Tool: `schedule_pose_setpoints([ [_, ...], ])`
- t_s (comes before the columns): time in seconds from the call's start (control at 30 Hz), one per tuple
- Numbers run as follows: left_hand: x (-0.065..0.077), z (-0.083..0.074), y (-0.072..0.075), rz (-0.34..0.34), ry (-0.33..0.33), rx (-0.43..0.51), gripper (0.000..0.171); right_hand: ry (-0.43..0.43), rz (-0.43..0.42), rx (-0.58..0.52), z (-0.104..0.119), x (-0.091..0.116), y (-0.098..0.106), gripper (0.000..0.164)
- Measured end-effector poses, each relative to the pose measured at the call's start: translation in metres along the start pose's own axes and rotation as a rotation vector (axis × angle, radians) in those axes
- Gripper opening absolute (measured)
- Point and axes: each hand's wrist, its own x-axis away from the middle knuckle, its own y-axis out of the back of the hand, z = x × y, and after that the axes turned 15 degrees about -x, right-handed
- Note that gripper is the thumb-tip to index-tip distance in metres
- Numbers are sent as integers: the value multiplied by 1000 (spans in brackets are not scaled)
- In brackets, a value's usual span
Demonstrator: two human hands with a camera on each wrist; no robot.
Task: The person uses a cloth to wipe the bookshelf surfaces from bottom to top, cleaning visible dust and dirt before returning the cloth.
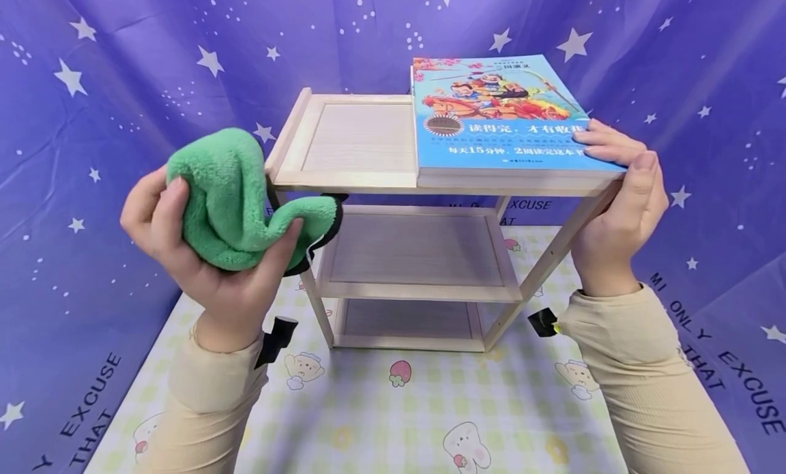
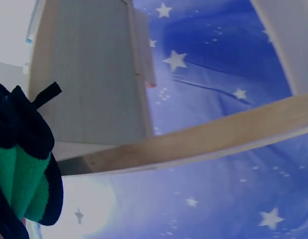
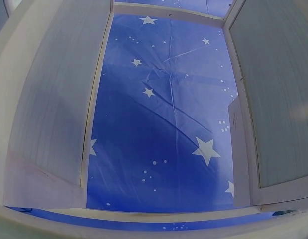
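Observation:
A folded green plush cloth [image 1: 221, 187] with black edging is held in my left hand [image 1: 209, 262], just left of the wooden shelf rack's top board. In the left wrist view the cloth [image 2: 24, 184] shows at the left, beside the rack's frame. My right hand [image 1: 620, 208] grips the front right corner of the rack [image 1: 359, 140], its fingertips lying over the edge of a blue book [image 1: 491, 136]. The book lies flat on the right half of the top board. The right wrist view shows the rack's panels [image 3: 64, 99] but no hand.
Below the top board are a middle shelf [image 1: 417, 245] and a low shelf [image 1: 411, 320]. The rack stands on a checked tablecloth [image 1: 368, 419] with cartoon prints. Behind and at both sides hangs a purple-blue star curtain [image 1: 344, 37].

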Motion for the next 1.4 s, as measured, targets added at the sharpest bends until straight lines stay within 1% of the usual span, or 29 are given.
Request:
schedule_pose_setpoints([
  [0.1, -6, -2, -4, 40, -59, -25, 69, -3, 5, 6, 0, 1, 1, 51],
  [0.23, -14, -5, -10, 124, -115, -79, 66, -5, 20, 14, -1, 1, 1, 50],
  [0.3, -19, -8, -13, 192, -125, -101, 69, -5, 26, 17, -1, 2, 0, 49],
  [0.37, -26, -10, -16, 277, -129, -135, 74, -2, 28, 21, -1, 2, -1, 49],
  [0.47, -37, -15, -21, 426, -132, -224, 80, 3, 26, 23, -1, 2, -1, 49],
  [0.53, -44, -18, -25, 500, -145, -272, 79, 6, 24, 24, 0, 2, -1, 49],
  [0.63, -52, -20, -28, 577, -176, -295, 72, 4, 25, 27, 0, 2, -1, 49],
  [0.73, -58, -20, -31, 638, -244, -315, 68, 3, 24, 23, 0, 1, -2, 49],
  [0.77, -60, -20, -31, 661, -274, -330, 68, 3, 23, 21, 0, 1, -2, 49],
  [0.83, -63, -21, -33, 711, -315, -373, 68, 4, 19, 11, 1, 1, -1, 48],
  [0.9, -65, -21, -35, 761, -331, -435, 68, 5, 16, 3, 1, 1, -1, 48],
  [1.0, -65, -21, -36, 829, -320, -537, 64, 4, 16, -3, 1, 1, -1, 48],
  [1.03, -65, -22, -36, 842, -324, -566, 62, 4, 17, -3, 1, 1, -1, 47],
  [1.07, -63, -22, -36, 846, -341, -590, 59, 3, 17, -4, 2, 1, -1, 47],
  [1.13, -61, -24, -35, 838, -397, -612, 54, 3, 18, -6, 1, 1, -1, 48],
  [1.2, -60, -27, -32, 824, -478, -623, 51, 5, 14, -7, 1, 1, -1, 48],
  [1.27, -58, -32, -28, 817, -548, -630, 52, 8, 8, -11, 0, 1, -1, 48],
  [1.33, -58, -39, -22, 852, -589, -627, 57, 11, 3, -12, 0, 1, -2, 48],
  [1.4, -58, -44, -16, 902, -626, -615, 66, 11, 1, -13, 1, 0, -2, 48],
])
